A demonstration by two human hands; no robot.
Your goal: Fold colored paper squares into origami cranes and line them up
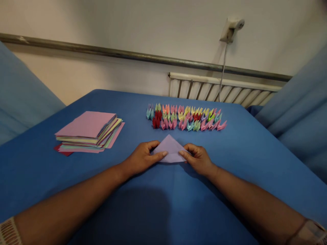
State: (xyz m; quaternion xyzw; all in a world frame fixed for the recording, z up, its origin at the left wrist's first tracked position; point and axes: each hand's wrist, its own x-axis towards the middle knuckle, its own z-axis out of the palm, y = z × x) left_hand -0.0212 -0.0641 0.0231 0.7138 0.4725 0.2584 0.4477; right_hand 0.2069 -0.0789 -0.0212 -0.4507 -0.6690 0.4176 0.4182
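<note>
Between my two hands is a sheet of lilac origami paper [170, 148], folded into a triangle whose point faces away from me. My left hand [146, 154] pinches its left corner, thumb on top and fingers behind. At the right corner my right hand [198, 157] grips the same paper, its thumb also lying on the upper face. The fingertips under the paper are hidden. Beyond the paper stand rows of small folded paper cranes [187, 117] in pink, red, yellow, green and blue.
A thick stack of coloured paper sheets [85, 126] lies on the left of the blue-covered table [219, 200], a red sheet [66, 152] poking out below. Behind the table are a radiator [204, 89], a metal pipe [127, 54] and a socket with a plug and cord [230, 30]. Blue curtains [22, 92] hang at both sides.
</note>
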